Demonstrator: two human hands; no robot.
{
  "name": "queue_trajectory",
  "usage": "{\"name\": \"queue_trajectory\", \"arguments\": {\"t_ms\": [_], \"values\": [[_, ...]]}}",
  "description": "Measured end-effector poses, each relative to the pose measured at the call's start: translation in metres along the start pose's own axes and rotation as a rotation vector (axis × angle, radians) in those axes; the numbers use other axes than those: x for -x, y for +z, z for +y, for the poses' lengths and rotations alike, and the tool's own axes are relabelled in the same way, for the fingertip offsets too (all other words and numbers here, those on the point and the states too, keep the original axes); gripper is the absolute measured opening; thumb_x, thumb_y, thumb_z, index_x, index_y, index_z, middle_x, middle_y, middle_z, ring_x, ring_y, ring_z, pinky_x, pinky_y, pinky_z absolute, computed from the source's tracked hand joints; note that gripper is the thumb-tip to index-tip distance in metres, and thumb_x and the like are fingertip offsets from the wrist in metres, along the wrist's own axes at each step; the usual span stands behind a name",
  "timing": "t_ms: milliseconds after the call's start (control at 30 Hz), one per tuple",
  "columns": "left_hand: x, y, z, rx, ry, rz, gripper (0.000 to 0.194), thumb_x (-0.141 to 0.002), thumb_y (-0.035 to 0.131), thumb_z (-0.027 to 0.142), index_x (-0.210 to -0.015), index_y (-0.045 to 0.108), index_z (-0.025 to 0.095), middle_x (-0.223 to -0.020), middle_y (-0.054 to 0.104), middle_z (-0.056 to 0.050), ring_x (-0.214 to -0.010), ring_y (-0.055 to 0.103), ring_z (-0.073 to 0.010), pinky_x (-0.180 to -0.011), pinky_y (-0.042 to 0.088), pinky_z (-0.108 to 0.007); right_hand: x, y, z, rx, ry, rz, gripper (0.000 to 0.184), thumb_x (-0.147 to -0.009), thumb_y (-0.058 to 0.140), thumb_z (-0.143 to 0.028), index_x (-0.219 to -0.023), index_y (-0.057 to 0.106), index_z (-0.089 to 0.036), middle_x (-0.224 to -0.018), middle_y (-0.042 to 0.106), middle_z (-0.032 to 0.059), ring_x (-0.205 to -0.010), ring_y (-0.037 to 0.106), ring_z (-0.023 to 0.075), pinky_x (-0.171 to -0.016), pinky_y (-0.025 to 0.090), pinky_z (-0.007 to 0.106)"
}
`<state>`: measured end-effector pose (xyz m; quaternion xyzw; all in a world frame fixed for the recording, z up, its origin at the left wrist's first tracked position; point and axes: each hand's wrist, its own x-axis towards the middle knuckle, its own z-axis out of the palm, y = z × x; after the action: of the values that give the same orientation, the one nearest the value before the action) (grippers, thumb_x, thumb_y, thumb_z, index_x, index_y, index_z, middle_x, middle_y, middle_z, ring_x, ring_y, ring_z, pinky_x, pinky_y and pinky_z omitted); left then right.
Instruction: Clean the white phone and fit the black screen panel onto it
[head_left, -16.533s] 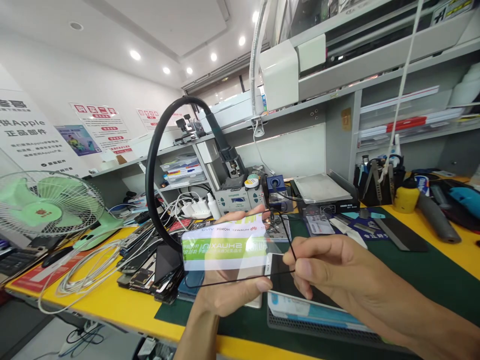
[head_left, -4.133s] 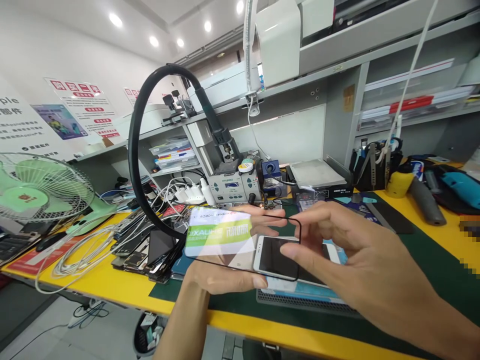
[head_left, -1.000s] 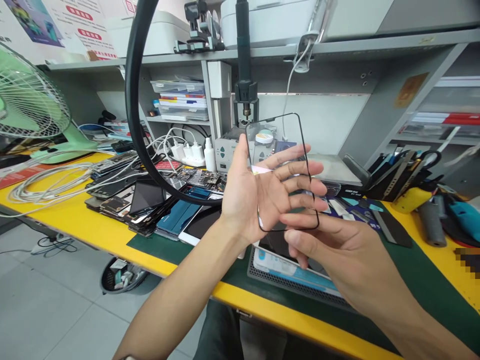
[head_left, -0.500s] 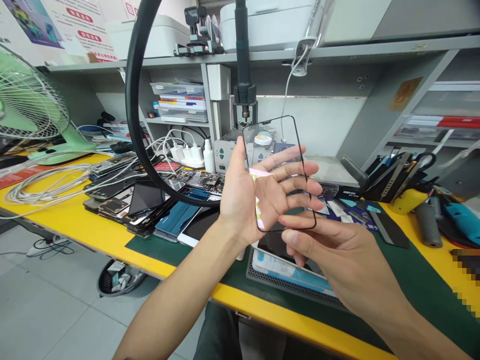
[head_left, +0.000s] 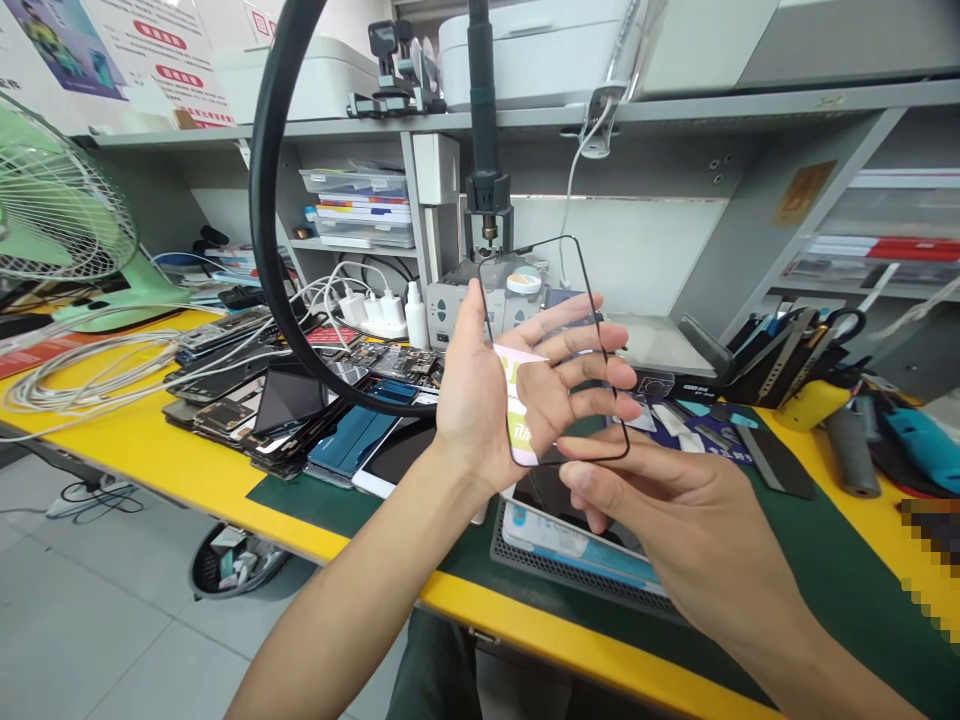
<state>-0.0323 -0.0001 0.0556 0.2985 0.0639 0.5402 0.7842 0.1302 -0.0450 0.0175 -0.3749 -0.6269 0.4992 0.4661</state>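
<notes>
My right hand [head_left: 671, 510] pinches the lower right corner of a clear phone screen glass [head_left: 519, 405] with a thin black border, held upright and slightly tilted. A pink and yellow-green reflection shows on the glass's lower left part. Behind the glass, my left hand [head_left: 480, 410] is open with its palm towards me and fingers spread, visible through it. Whether the left palm or thumb touches the glass, I cannot tell. Below my hands, a phone with a dark screen [head_left: 581, 510] lies on a blue-and-white box [head_left: 555, 540] over a grey perforated tray [head_left: 525, 556].
A black ring [head_left: 262, 200] arches in front on the left. Stacked phone parts [head_left: 262, 425], a blue phone back [head_left: 360, 430] and coiled white cables [head_left: 82, 370] lie left. A tool holder [head_left: 787, 350] stands right. A green fan [head_left: 67, 220] and a bin [head_left: 232, 560] are left.
The glass has tilted a little, and the coloured reflection on it has grown larger. Both hands have shifted slightly left in view; their grip and pose stay much the same.
</notes>
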Motion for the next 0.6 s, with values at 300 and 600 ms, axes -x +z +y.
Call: {"name": "queue_trajectory", "arguments": {"t_ms": [300,600], "values": [[-0.0004,0.0007,-0.0028,0.002,0.051,0.016,0.084,-0.101,0.018,0.073,-0.120,0.068,0.007,-0.089,0.074,-0.013,-0.072,0.071,-0.0250,-0.068,0.061,-0.040,-0.0013,0.0041,-0.0035,0.051,-0.080,0.062,0.002,-0.081,0.085,-0.030,-0.079,0.084,-0.029,-0.071,0.065,-0.0013,-0.060,0.052,0.0084,-0.054,0.047,0.016],[0.0008,0.0023,-0.0041,0.047,0.091,0.021,0.083,-0.102,0.019,0.072,-0.118,0.069,0.007,-0.089,0.072,-0.013,-0.072,0.070,-0.0248,-0.068,0.060,-0.040,0.0007,0.0076,-0.0057,0.214,-0.154,0.181,0.008,-0.084,0.081,-0.036,-0.077,0.084,-0.031,-0.061,0.061,-0.0019,-0.054,0.049,0.0086,-0.048,0.041,0.018]]}}
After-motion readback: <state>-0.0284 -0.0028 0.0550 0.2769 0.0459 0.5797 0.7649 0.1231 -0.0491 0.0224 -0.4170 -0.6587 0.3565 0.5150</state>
